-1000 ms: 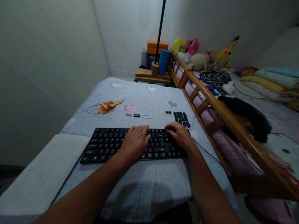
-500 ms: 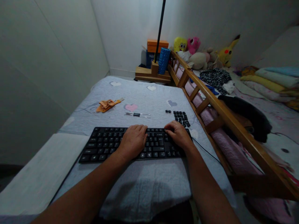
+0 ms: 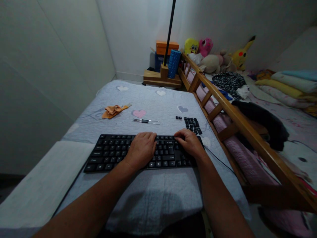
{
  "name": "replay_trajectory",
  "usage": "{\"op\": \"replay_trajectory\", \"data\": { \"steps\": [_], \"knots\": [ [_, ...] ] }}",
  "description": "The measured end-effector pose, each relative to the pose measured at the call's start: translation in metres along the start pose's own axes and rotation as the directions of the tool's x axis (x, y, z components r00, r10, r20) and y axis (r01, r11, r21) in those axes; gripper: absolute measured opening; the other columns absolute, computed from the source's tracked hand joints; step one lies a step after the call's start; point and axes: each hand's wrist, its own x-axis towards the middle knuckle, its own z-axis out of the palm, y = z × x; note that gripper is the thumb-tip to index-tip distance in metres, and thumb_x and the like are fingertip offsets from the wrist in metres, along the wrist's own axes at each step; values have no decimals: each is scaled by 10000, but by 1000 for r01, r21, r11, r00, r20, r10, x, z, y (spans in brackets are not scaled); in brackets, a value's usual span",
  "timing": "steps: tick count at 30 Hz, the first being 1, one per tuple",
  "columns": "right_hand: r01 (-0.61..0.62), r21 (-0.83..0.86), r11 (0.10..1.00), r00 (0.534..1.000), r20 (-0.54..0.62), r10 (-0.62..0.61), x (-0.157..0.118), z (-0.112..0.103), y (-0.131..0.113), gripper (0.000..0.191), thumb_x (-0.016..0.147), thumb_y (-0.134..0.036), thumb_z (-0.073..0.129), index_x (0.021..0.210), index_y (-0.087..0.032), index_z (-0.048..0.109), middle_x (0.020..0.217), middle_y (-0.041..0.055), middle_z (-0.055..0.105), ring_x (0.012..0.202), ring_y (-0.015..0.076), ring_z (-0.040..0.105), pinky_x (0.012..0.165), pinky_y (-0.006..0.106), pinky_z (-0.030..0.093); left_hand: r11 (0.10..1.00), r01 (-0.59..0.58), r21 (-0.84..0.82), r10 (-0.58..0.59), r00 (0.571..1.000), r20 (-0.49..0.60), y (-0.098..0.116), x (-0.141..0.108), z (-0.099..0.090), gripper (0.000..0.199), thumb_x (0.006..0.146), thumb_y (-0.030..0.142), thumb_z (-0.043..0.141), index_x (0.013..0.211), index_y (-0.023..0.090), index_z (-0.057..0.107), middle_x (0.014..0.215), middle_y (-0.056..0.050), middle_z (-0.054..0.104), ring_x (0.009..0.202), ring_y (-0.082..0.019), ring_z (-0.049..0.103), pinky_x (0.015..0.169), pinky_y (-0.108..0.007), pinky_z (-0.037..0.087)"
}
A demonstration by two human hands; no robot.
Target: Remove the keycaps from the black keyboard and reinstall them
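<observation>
A black keyboard [image 3: 112, 153] lies across the light blue bedspread. My left hand [image 3: 142, 147] rests palm down over its middle keys, fingers together and reaching the top edge. My right hand [image 3: 188, 141] is at the keyboard's upper right, thumb and index finger bent close together near the top row; whether anything small is between them is hidden. Just beyond that hand lie several loose black keycaps [image 3: 192, 124]. Above the keyboard's middle is a wire tool with a black grip [image 3: 145, 121]. To its left sits an orange cloth [image 3: 112, 111] beside a brush [image 3: 127, 106].
A white board [image 3: 47, 181] lies at the left. The keyboard's cable [image 3: 220, 160] runs right towards a wooden bed rail [image 3: 230, 125]. At the back stand a wooden base [image 3: 152, 76] with a black pole, a blue roller [image 3: 174, 64] and an orange box [image 3: 166, 47].
</observation>
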Motion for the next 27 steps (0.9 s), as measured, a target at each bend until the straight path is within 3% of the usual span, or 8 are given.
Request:
{"op": "replay_trajectory", "data": {
  "steps": [15, 27],
  "knots": [
    [49, -119, 992, 999, -14, -51, 0, 2, -2, 117, 815, -71, 636, 823, -179, 680, 862, 55, 660, 865, 194, 583, 837, 337, 434, 999, -13, 34, 14, 1000, -8, -1, 0, 2, 291, 968, 249, 458, 1206, 132, 577, 1157, -122, 683, 1090, -263, 610, 980, -405, 446],
    [9, -42, 999, 1000, -6, -9, 0, 2, -1, 118, 821, -89, 620, 827, -186, 686, 875, 50, 685, 857, 186, 613, 816, 327, 457, 1000, -6, 19, 6, 1000, -12, -1, 0, 4, 294, 972, 251, 445, 1207, 135, 578, 1145, -124, 679, 1088, -265, 607, 978, -412, 434]
  ]
}}
